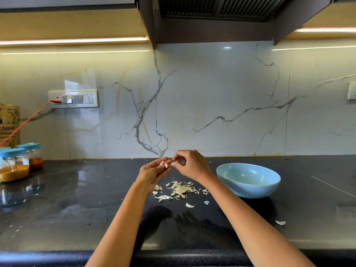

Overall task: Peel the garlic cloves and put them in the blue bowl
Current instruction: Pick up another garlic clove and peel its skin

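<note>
My left hand holds a pale garlic clove at its fingertips, above the black counter. My right hand is right beside it, its thumb and fingers pinching at the clove's skin. A pile of white garlic peels lies on the counter just below both hands. The blue bowl stands to the right of my right wrist; what I can see of its inside looks bare.
Two blue-lidded spice jars stand at the far left with a brown paper bag and an orange cord behind them. Loose peel scraps dot the black counter. The marble backsplash rises behind.
</note>
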